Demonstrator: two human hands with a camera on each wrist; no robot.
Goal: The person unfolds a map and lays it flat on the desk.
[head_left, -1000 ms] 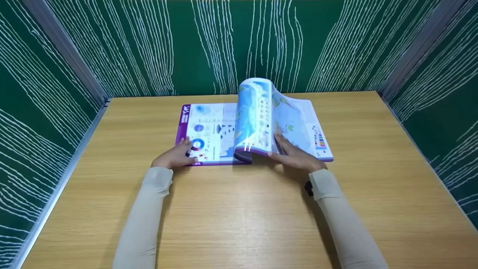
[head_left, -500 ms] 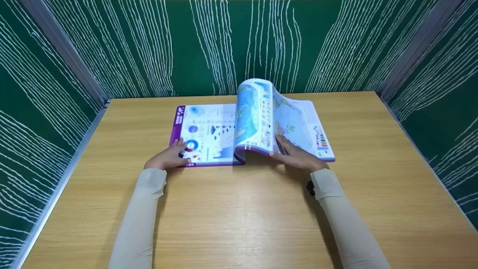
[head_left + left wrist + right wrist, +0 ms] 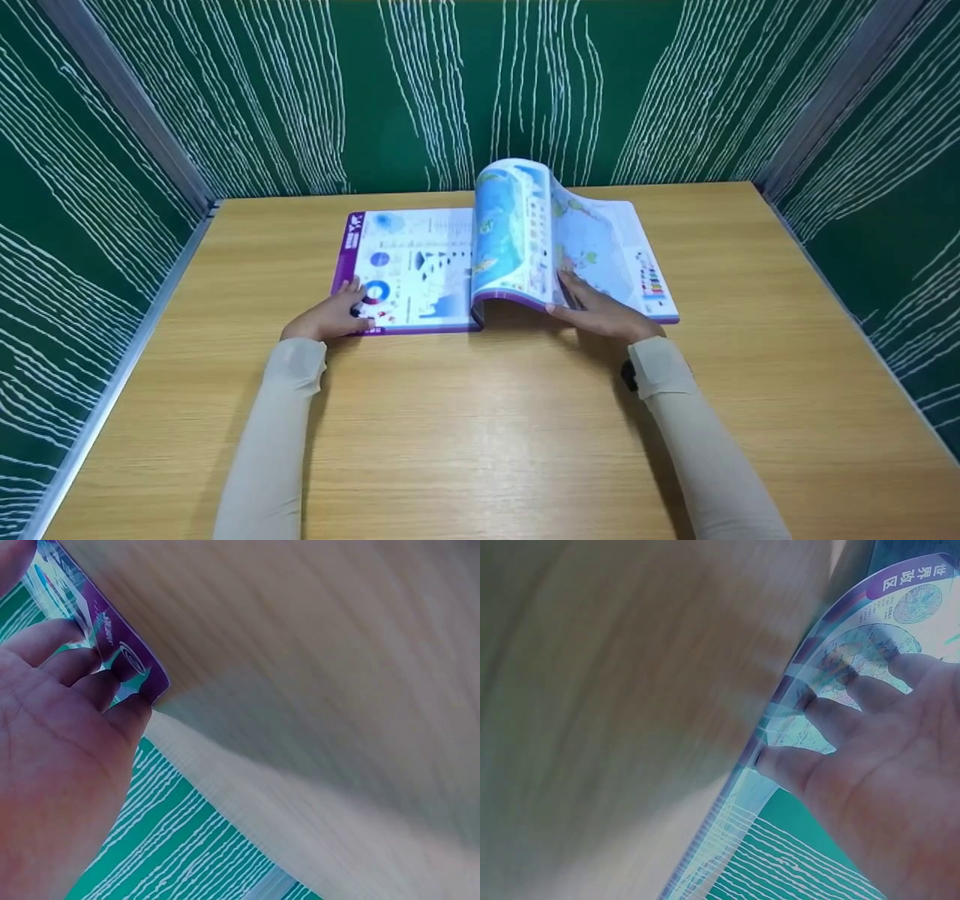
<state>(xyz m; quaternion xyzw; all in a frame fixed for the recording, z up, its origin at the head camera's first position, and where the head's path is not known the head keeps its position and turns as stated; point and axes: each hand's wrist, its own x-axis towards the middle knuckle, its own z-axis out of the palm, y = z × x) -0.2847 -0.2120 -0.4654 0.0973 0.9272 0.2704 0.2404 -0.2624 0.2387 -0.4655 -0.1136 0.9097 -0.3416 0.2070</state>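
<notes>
A glossy, purple-edged atlas (image 3: 592,247) lies spread on the table, with maps on its right side and charts on its left page (image 3: 420,270). In the middle, a map sheet (image 3: 499,225) bulges up in a curl. My left hand (image 3: 326,315) rests on the lower left corner of the left page; its fingertips (image 3: 131,664) touch the purple border. On the right side, my right hand (image 3: 604,311) lies by the foot of the curled sheet, its fingers (image 3: 829,716) spread and touching the page. Part of the page beneath the curl is hidden.
The wooden table (image 3: 487,435) reaches a green wall (image 3: 382,97) with white wavy lines, just behind the atlas. Similar side panels and metal posts (image 3: 142,105) flank it. A dark band shows at the right wrist.
My left hand and the left page have slid left, showing more of that page beside the curl. The right hand and the right side have shifted slightly right.
</notes>
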